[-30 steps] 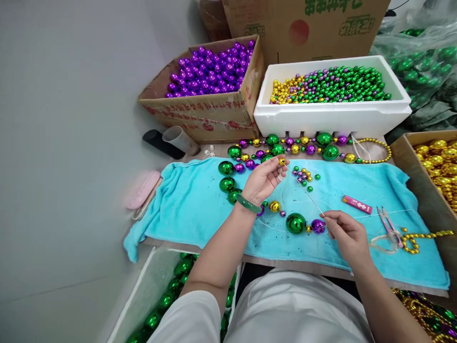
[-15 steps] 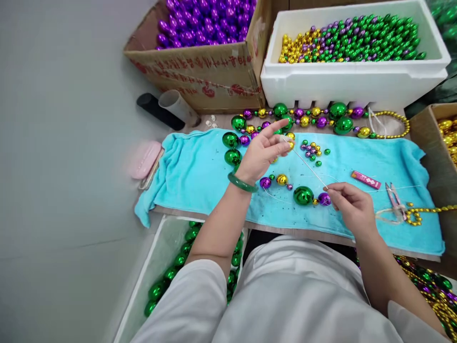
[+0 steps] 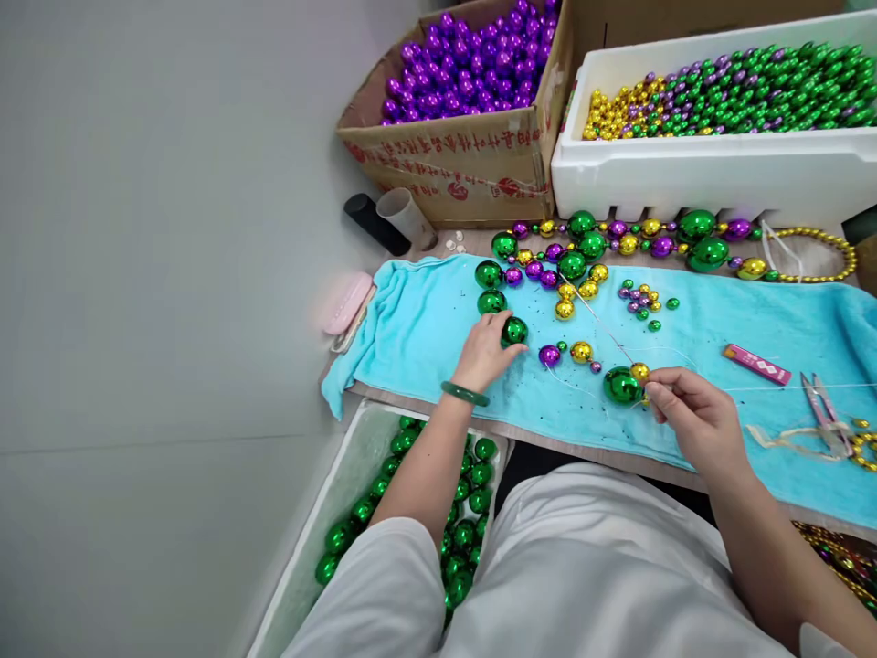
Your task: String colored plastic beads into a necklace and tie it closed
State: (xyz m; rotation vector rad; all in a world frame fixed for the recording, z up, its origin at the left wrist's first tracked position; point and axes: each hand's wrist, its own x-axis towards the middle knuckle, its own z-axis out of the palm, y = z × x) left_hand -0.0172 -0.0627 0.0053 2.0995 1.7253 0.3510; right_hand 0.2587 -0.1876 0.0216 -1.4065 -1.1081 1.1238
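Observation:
My left hand [image 3: 485,352], with a green bangle [image 3: 466,394] at the wrist, curls its thumb and fingers round a large green bead [image 3: 514,331] on the blue towel. A pinch of my right hand [image 3: 695,411] holds a long thin needle [image 3: 603,322], which points up and to the left. At its lower end, by the right fingertips, sits a gold bead [image 3: 639,372]. Just left of those fingers lies a large green oval bead [image 3: 622,386]. Between the hands is a short strung row with a purple bead [image 3: 549,356] and another gold bead [image 3: 582,352].
Behind the blue towel [image 3: 431,320] stand a carton [image 3: 452,174] of purple beads and a white foam box [image 3: 685,178] of small beads. Scissors [image 3: 822,402] and a pink packet [image 3: 756,364] lie at right. A foam bin [image 3: 322,512] of green beads is below left.
My left hand has left the needle tip and moved down-left to a large green bead. A gold bead has slid down the needle to my right fingers. The view has shifted left.

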